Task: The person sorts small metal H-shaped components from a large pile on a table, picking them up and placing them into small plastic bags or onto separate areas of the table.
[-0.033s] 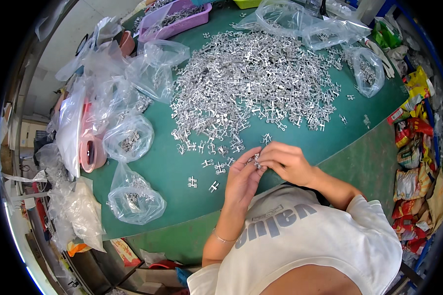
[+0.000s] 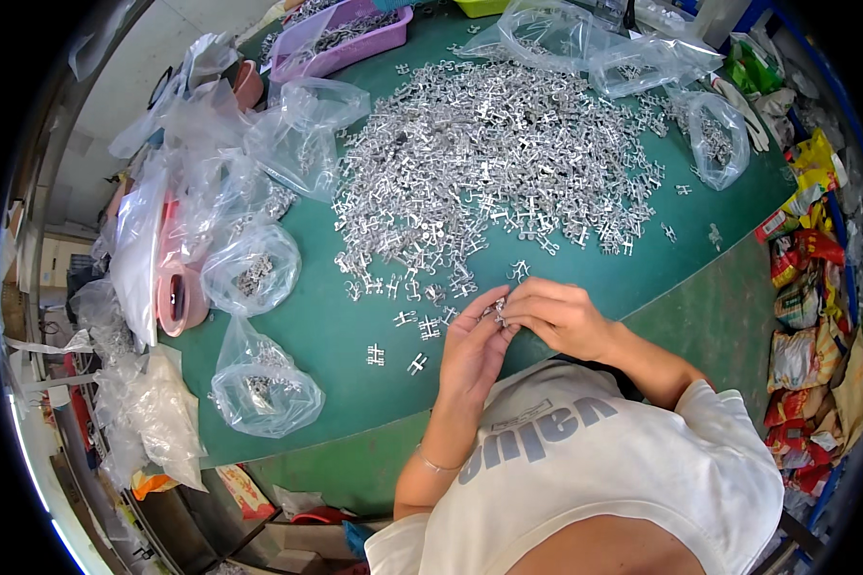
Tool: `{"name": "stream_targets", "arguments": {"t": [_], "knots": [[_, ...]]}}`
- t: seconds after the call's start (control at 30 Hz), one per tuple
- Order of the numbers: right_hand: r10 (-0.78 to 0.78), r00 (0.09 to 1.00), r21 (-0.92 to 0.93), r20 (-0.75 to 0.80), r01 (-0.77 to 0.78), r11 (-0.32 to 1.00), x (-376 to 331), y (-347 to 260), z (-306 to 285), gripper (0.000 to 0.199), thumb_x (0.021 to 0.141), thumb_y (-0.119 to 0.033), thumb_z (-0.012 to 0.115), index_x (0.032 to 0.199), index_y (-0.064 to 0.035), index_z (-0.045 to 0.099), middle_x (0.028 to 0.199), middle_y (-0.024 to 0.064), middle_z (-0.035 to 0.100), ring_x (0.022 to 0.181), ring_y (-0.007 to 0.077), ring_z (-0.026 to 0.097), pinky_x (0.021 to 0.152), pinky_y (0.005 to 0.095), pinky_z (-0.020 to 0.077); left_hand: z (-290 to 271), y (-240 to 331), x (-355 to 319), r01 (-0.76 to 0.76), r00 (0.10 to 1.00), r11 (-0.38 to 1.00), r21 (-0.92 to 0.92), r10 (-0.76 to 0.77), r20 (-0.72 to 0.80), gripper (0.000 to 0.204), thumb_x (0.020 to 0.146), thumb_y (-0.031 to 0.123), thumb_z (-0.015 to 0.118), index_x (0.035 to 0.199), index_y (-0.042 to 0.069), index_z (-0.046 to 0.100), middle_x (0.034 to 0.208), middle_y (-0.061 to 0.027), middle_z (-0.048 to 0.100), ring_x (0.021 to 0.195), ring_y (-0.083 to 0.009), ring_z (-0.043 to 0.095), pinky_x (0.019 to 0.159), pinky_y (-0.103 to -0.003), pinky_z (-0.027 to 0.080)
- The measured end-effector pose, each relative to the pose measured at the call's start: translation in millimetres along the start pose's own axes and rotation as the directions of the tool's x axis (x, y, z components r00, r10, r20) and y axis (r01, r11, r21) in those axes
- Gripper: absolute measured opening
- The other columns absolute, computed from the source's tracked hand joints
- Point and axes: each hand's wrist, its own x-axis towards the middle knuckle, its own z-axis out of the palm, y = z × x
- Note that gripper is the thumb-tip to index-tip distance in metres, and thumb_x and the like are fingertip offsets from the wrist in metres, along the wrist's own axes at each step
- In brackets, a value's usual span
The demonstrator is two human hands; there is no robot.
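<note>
Over the near edge of the green table my left hand [image 2: 472, 347] and my right hand [image 2: 558, 316] meet, fingertips close together. Pinched between them is a small silvery metal piece [image 2: 500, 312], partly covered by the fingers; it resembles the pronged metal pieces on the table. A broad heap of these metal pieces [image 2: 508, 144] spreads beyond my hands. Several loose ones lie left of my left hand, among them a metal piece [image 2: 417, 364] and a small cluster [image 2: 429, 329]. Another single piece [image 2: 519, 270] rests just beyond my right fingers.
Clear plastic bags with metal pieces stand at the left, including a near bag [image 2: 267, 391] and one behind it [image 2: 251, 270]. A pink cup [image 2: 182, 302] is beside them. A purple basket [image 2: 340, 46] sits at the far left. Coloured packets [image 2: 796, 359] line the right side.
</note>
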Motion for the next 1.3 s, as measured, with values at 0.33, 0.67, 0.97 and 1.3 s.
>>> {"name": "stream_targets", "arguments": {"t": [0.33,0.67,0.97,1.3], "knots": [[0.583,0.813,0.635,-0.009,-0.445,0.631,5.9,0.9,-7.9,0.008,0.083,0.002,0.056,0.09,0.0042,0.058,0.09,0.0104,0.059,0.065,0.0097,0.057,0.049,0.021,0.0465,26.2,5.6,6.4,-0.194,0.971,0.968,0.158,0.213,-0.111,0.023,0.084,-0.005,0.052,0.107,-0.007,0.051,0.103,-0.0158,0.057,0.091,-0.0179,0.059,0.083,-0.03,0.05],[0.481,0.856,0.48,-0.189,-0.347,0.806,3.6,6.7,-2.1,0.006,0.085,0.003,0.052,0.091,0.0031,0.054,0.091,0.0121,0.061,0.063,0.009,0.056,0.05,0.0218,0.0467,38.5,-1.0,4.4,-0.221,0.933,0.85,0.477,0.327,-0.149,0.015,0.083,-0.002,0.054,0.098,-0.005,0.053,0.091,-0.0122,0.061,0.083,-0.0159,0.061,0.073,-0.027,0.053],[0.779,0.61,0.937,0.144,-0.337,0.091,33.7,36.4,-46.5,0.026,0.089,-0.012,0.046,0.111,0.0004,0.05,0.09,0.0068,0.055,0.07,0.0144,0.056,0.051,0.0261,0.0472,19.0,1.7,9.6,-0.01,0.993,0.978,0.207,0.034,-0.113,0.016,0.085,0.004,0.049,0.1,-0.001,0.052,0.089,-0.0092,0.057,0.083,-0.0185,0.057,0.071,-0.03,0.051],[-0.113,0.954,-0.839,-0.279,-0.185,0.512,198.1,180.4,-197.7,0.049,0.075,-0.025,0.062,0.115,0.0007,0.05,0.111,0.0234,0.051,0.107,0.0382,0.046,0.093,0.0426,0.0359,-14.0,15.4,-20.7,-0.179,0.881,0.977,0.119,0.213,-0.422,0.016,0.086,0.004,0.054,0.101,0.001,0.057,0.083,-0.0025,0.053,0.065,-0.0082,0.047,0.05,-0.02,0.039]]}}
